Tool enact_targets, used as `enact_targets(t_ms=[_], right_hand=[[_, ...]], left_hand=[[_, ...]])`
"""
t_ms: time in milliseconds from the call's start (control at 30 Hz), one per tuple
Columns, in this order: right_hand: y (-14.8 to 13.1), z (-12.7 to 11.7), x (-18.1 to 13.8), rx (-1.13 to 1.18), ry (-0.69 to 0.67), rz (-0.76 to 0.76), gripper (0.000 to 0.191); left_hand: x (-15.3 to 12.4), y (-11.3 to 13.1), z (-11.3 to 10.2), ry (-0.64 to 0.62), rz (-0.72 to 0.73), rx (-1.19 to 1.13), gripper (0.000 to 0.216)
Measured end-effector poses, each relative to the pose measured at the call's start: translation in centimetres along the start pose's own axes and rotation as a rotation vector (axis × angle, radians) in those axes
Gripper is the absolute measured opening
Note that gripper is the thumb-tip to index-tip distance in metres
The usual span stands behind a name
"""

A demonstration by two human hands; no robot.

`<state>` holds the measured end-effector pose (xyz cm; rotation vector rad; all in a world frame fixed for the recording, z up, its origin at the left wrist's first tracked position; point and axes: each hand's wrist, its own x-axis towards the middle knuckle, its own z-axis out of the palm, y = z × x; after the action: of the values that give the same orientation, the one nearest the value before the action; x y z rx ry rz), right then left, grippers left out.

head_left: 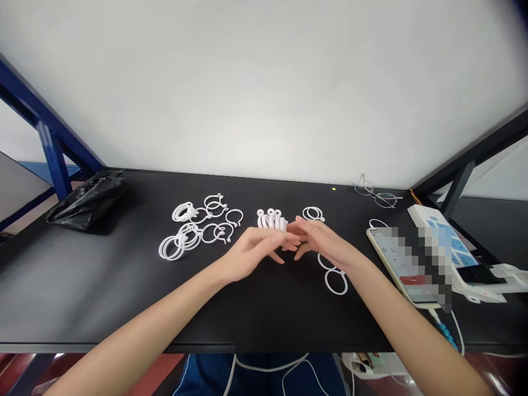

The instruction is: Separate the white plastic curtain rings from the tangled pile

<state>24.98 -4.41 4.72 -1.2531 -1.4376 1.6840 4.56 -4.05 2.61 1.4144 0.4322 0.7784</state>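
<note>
My left hand (256, 250) and my right hand (325, 242) meet fingertip to fingertip over the middle of the black table (103, 297). Both have their fingers drawn together; whatever sits between them is hidden. Just behind the fingertips a short row of white plastic rings (271, 218) stands on edge, and my right fingertips touch its right end. Two flat white rings (336, 278) lie under my right wrist. A small stack of rings (312, 213) lies behind my right hand. To the left is a loose pile of several white rings (198, 225).
A crumpled black bag (86, 201) sits at the table's far left. Wire-framed glasses (377, 195) lie at the back right. A phone (406, 264) on a cable and a white device (449, 242) occupy the right side. A white wall rises behind the table.
</note>
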Motion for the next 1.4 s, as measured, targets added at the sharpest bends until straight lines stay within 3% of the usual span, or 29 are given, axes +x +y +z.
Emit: enact_targets(t_ms=[100,167,267,433,567,700,833,967,1033,1100,1233,1400], right_hand=[[0.1,0.5,-0.1,0.164,-0.248,-0.042,0.031],[0.1,0.9,-0.2,0.205,-0.278,-0.103,0.02],[0.2,1.4,-0.3,0.126,-0.177,-0.175,0.017],[1.1,2.9,-0.2,0.181,0.085,-0.264,0.023],[0.9,3.9,-0.3,0.276,0.185,-0.152,0.029],[0.5,4.4,-0.3,0.302,0.297,-0.15,0.026],[1.4,4.6,0.0,0.275,0.319,-0.167,0.033],[2.7,4.5,0.4,0.155,0.38,-0.223,0.035],[2.9,4.4,0.5,0.115,0.411,-0.253,0.035],[2.8,4.3,0.5,0.091,0.404,-0.256,0.034],[2.4,4.1,0.3,0.066,0.373,-0.224,0.031],[2.3,3.7,0.5,-0.047,0.436,-0.289,0.02]], left_hand=[[-0.5,0.3,0.7,-0.064,0.169,0.258,0.04],[-0.7,0.7,1.0,-0.095,0.244,0.316,0.038],[-0.6,1.2,1.1,-0.135,0.254,0.287,0.037],[-0.2,1.2,0.6,-0.195,0.028,0.004,0.045],[-0.1,0.9,0.2,-0.118,-0.125,-0.131,0.045],[0.1,0.5,0.4,-0.013,-0.111,-0.225,0.042],[0.2,-0.1,1.0,0.112,-0.03,-0.198,0.04],[-0.1,-0.1,1.3,0.139,-0.045,0.048,0.029],[-0.2,0.0,1.2,0.136,-0.065,0.128,0.038],[-0.1,0.1,1.0,0.12,-0.086,0.137,0.045],[0.2,-0.1,0.7,0.125,-0.152,0.105,0.033],[0.5,-0.3,0.6,0.179,-0.248,0.057,0.033]])
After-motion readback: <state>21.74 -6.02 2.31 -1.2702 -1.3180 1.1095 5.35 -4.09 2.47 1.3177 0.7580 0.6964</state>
